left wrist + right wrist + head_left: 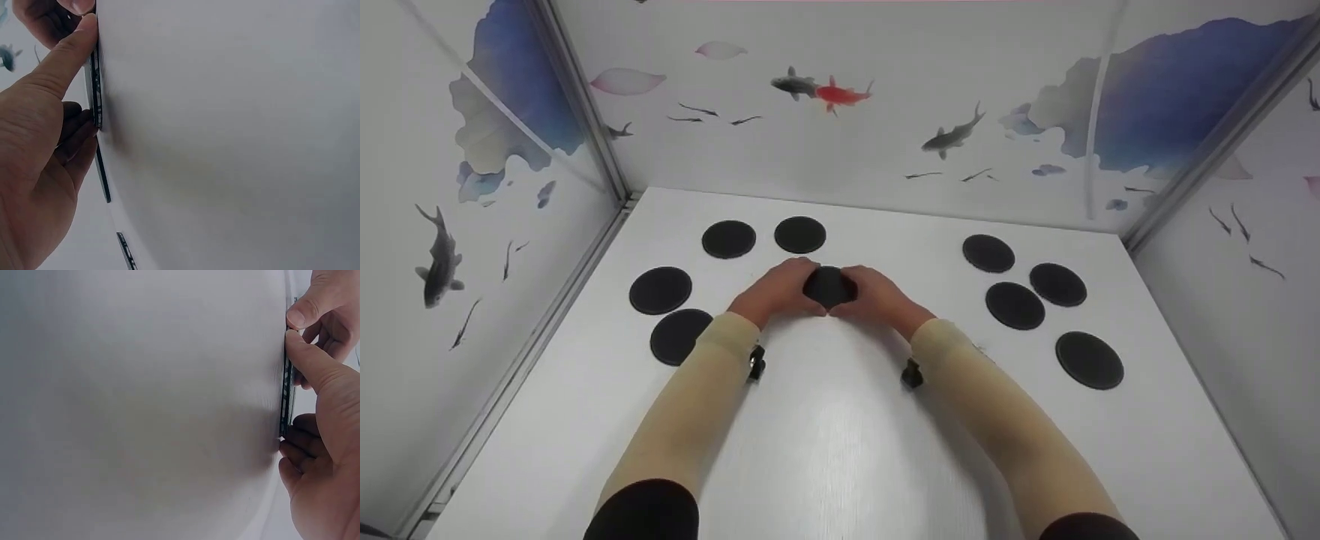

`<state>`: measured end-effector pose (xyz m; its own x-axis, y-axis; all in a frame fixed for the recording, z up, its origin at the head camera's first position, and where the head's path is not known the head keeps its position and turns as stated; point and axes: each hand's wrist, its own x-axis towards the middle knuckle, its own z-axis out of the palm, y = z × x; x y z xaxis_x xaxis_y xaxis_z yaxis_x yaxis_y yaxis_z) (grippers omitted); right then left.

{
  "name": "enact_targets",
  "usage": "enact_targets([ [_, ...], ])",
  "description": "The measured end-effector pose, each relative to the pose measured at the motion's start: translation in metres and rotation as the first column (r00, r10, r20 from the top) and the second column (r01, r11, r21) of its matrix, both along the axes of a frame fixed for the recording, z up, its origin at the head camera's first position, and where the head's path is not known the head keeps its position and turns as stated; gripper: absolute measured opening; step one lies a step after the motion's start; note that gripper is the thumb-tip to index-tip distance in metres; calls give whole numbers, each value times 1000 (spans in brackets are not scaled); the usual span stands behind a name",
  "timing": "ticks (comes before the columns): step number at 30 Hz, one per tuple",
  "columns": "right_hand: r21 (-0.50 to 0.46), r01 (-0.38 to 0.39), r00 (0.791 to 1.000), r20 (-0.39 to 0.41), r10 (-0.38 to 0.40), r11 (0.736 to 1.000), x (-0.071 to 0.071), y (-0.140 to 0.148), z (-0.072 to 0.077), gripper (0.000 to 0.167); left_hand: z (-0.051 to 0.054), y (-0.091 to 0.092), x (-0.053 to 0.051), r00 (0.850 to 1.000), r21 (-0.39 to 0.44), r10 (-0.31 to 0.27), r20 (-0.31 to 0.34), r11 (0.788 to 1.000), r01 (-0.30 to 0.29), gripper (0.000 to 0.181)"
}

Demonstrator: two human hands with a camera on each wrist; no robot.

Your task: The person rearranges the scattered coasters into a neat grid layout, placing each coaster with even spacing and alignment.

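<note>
A black disc (829,286) lies at the middle of the white table, between both hands. From its left side the left hand (781,291) grips it, thumb at the near edge and fingers round the side. The right hand (877,297) holds the opposite side the same way, and the two thumb tips nearly meet. In the left wrist view the disc (96,84) shows edge-on at the table surface beside the left hand (42,135). The right wrist view shows the disc's edge (287,394) between thumb and fingers of the right hand (332,433).
Several black discs lie on the white table (840,450): some on the left, such as one disc (660,290), and others on the right, such as another disc (1089,360). White panels (870,165) printed with fish stand around the back and sides.
</note>
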<state>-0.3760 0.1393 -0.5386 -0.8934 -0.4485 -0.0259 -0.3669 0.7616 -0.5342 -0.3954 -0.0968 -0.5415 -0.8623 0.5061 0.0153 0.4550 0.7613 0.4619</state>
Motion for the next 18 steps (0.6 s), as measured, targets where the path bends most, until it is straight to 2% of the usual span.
enact_targets([
  [7,-20,-5,1000,-15,4,1000,-1,0,-1,70,5,-1,7,1000,16,11,1,1000,-11,68],
  [18,-60,3,1000,28,-2,998,1,1,-3,70,5,1,8,1000,-6,18,22,1000,-18,74],
])
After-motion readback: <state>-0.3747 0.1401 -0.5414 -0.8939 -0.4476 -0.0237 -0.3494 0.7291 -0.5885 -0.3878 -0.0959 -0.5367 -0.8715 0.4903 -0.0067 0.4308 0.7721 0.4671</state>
